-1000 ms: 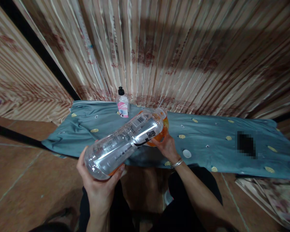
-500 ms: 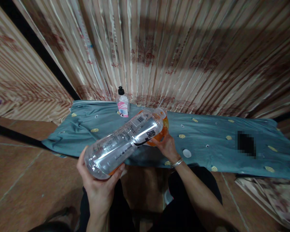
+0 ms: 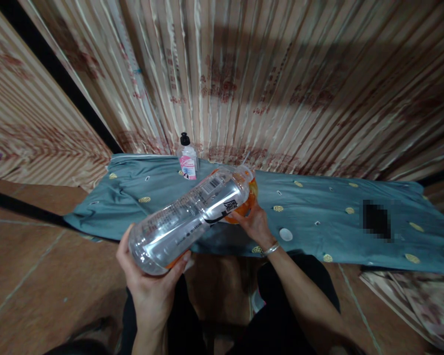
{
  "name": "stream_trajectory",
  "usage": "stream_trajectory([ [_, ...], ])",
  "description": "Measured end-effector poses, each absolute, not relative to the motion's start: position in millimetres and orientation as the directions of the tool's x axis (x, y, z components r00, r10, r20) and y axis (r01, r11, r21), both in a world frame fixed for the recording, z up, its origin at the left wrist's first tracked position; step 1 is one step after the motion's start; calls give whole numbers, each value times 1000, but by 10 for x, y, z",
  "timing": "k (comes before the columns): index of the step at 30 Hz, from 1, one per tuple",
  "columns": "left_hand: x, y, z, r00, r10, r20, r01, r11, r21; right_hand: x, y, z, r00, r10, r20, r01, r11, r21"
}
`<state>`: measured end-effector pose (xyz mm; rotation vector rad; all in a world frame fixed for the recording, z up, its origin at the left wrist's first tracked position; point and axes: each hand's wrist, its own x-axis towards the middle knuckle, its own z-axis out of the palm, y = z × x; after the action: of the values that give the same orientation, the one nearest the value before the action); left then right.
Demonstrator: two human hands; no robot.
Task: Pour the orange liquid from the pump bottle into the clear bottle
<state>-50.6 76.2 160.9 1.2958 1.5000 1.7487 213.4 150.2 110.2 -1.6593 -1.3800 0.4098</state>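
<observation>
My left hand is wrapped round the base of a large clear plastic bottle, which is tilted with its mouth up to the right. Dark print and a barcode show on its side, and a strip of orange shows low along its underside. My right hand, with a bracelet at the wrist, closes on an orange see-through container behind the bottle's neck. The bottle's mouth overlaps this container, much of which is hidden; its exact kind and whether liquid flows I cannot tell. A thin clear straw-like piece sticks up behind the mouth.
A green patterned cloth covers the low table. On it stand a clear bottle with black cap and pink label, a white round disc and a blurred-out black thing. A pleated curtain hangs behind.
Almost nothing differs. Both hands keep their hold, and the large bottle stays at the same tilt; the whole view has shifted very slightly.
</observation>
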Motion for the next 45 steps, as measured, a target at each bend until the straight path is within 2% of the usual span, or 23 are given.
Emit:
stream_trajectory([
  [7,-485,759,1622,-446,850,281,155,-236,959,2128,1483,1166,303,919,250,595,22,-803],
  [21,-512,767,1618,-422,839,345,202,-285,937,2132,1489,1168,285,921,265,590,49,-806],
  [34,-507,766,1673,-432,835,341,230,-263,937,2116,1482,1200,298,922,247,589,26,-808],
  [45,-493,751,1641,-444,850,284,166,-233,958,2126,1482,1179,301,924,237,582,19,-813],
])
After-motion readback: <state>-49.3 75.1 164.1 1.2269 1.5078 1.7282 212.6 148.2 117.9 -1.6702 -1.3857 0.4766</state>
